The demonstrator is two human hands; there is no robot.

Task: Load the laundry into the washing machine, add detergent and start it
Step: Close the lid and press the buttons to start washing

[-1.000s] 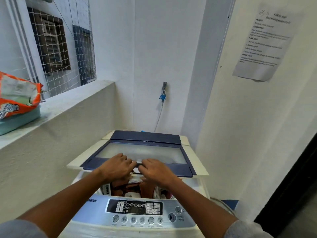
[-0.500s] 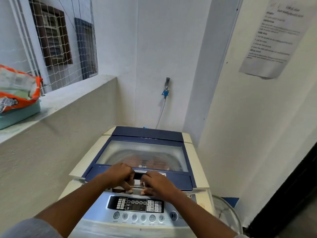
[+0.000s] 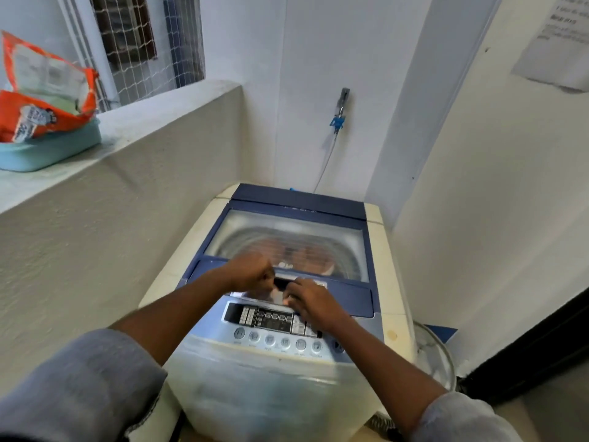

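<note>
1. Change: a second ago we had the lid [image 3: 296,247] raised and folded, with the laundry [image 3: 302,253] showing in the open tub; half a second ago it was nearly down. Now it lies flat on the washing machine [image 3: 392,317], and the clothes show only as a reddish blur through the lid window.
2. Meaning, as we judge it: loading is done and the tub is closed. We cannot tell from here whether detergent has gone in. What remains for certain is the start, on the control panel [image 3: 274,320] nearest us.
3. Far left, on the ledge [image 3: 153,122]: an orange detergent bag [image 3: 41,90], top open, sits in a teal tub [image 3: 47,148], well apart from the machine.
4. Left hand [image 3: 251,272]: fingers curled loosely under, resting at the lid's front edge by the dark handle recess [image 3: 282,283]. It grips nothing we can make out; motion blur hides the fingertips.
5. Right hand [image 3: 310,301]: palm down, fingers bent and partly spread, lying across the lid's front edge and the top of the control panel. It holds nothing.
</note>
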